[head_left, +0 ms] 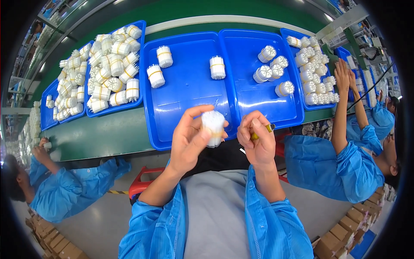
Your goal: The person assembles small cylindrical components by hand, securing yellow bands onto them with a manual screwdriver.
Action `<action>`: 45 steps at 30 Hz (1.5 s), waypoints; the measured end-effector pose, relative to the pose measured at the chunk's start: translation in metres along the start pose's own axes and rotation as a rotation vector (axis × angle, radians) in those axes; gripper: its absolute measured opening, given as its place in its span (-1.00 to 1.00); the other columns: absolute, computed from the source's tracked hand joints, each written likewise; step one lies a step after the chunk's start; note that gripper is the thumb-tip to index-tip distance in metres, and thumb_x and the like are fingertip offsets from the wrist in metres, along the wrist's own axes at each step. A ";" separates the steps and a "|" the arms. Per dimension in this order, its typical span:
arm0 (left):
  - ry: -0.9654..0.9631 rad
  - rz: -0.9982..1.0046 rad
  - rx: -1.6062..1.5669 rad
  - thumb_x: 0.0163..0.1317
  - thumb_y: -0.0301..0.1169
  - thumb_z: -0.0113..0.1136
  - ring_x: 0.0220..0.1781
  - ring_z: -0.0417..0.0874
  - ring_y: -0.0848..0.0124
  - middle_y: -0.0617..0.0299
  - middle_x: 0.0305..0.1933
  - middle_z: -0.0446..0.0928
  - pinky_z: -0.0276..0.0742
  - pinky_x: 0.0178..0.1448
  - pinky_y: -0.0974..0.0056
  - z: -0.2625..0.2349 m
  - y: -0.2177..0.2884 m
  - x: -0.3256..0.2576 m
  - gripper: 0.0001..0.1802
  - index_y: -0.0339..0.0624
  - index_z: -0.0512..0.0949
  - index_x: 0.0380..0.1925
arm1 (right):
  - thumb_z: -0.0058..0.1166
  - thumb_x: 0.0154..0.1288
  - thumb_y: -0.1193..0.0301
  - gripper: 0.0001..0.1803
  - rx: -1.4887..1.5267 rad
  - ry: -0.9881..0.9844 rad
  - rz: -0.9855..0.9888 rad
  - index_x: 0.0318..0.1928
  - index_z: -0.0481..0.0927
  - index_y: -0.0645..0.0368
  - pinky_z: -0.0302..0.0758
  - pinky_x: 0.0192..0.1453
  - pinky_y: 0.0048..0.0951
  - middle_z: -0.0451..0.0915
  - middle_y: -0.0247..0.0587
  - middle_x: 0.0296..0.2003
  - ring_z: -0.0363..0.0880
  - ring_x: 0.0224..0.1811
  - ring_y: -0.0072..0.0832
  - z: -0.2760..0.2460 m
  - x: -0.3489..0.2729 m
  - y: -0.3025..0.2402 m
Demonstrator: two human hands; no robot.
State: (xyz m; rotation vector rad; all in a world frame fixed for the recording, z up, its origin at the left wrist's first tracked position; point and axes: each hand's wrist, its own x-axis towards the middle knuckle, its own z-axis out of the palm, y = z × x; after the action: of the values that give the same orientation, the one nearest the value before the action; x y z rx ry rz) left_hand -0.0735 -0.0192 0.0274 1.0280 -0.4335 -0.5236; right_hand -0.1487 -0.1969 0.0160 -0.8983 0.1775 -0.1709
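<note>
My left hand (188, 144) is closed round a bundle of short white tubes (213, 122), which a pale yellow band encircles. The bundle is held up over the near edge of a blue tray (185, 97). Inside that tray stand two banded bundles at the back left and one white bundle (217, 67) near its right side. To the right of the bundle, my right hand (263, 142) grips a slim yellow tool (270, 128) with a dark end; the fingers cover most of it, so its exact kind is unclear. The two hands are apart.
A second blue tray (267, 110) on the right holds several upright bundles. Fuller trays of white bundles (114, 64) flank both. Co-workers in blue sit on either side, one person's hands (343, 77) at the right trays. A red stool (140, 183) stands below the green bench (103, 136).
</note>
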 end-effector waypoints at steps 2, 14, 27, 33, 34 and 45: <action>0.188 -0.204 -0.233 0.50 -0.13 -0.08 -0.03 0.69 0.15 -0.21 0.08 0.55 0.63 0.08 0.14 -0.005 -0.005 0.008 -0.47 -0.37 0.31 0.23 | -0.01 0.47 0.30 -0.78 -0.041 0.024 0.024 -0.18 0.52 0.22 0.07 -0.54 -0.64 0.36 -0.44 -0.58 0.16 -0.62 -0.77 -0.004 0.002 -0.007; 0.232 -0.182 -0.335 0.48 -0.30 -0.14 0.06 0.67 0.11 -0.21 0.16 0.52 0.61 0.13 0.15 -0.018 -0.006 0.009 -0.55 -0.33 0.29 0.26 | 0.35 0.08 0.08 -0.44 -1.589 0.812 -0.138 -0.03 0.63 0.23 0.49 -0.25 -0.22 0.50 -0.23 -0.56 0.57 -0.46 -0.29 -0.079 0.061 -0.076; -0.034 -0.241 -0.261 0.35 -0.24 0.19 0.08 0.61 0.25 -0.01 0.12 0.53 0.57 0.10 0.18 0.034 -0.027 0.004 -0.45 -0.32 0.36 0.23 | 0.24 0.19 0.28 -0.47 -0.453 0.056 -0.367 0.08 0.51 0.38 0.43 -0.18 -0.59 0.59 -0.18 -0.13 0.55 -0.18 -0.58 -0.014 -0.008 -0.019; 0.044 -0.120 -0.221 0.22 -0.43 0.33 0.11 0.59 0.28 0.02 0.13 0.51 0.60 0.10 0.15 0.035 -0.020 -0.004 -0.44 -0.31 0.38 0.20 | 0.25 0.21 0.25 -0.41 -0.418 -0.036 -0.363 0.15 0.48 0.38 0.40 -0.21 -0.64 0.56 -0.20 -0.13 0.53 -0.21 -0.62 0.000 -0.006 -0.014; 0.022 -0.033 -0.196 0.19 -0.53 0.33 0.16 0.56 0.28 0.02 0.16 0.47 0.55 0.18 0.18 0.033 -0.022 -0.005 -0.44 -0.32 0.39 0.19 | 0.25 0.21 0.23 -0.39 -0.397 -0.009 -0.356 0.17 0.47 0.38 0.39 -0.23 -0.64 0.55 -0.22 -0.15 0.52 -0.23 -0.62 0.002 -0.007 -0.012; 0.042 0.770 0.692 -0.19 -0.54 0.50 -0.04 0.55 0.17 0.09 0.10 0.47 0.49 -0.06 0.21 0.029 -0.030 -0.006 -0.37 -0.13 0.53 0.00 | 0.16 0.28 0.04 -0.30 0.007 -0.258 -0.150 0.19 0.45 0.39 0.49 0.13 -0.39 0.54 -0.04 0.07 0.56 0.07 -0.38 -0.007 -0.003 0.008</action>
State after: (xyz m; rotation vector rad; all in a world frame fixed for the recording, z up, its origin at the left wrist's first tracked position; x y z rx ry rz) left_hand -0.1008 -0.0480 0.0131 1.4094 -0.9536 0.3733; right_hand -0.1528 -0.1969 0.0057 -0.9178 -0.1308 -0.1931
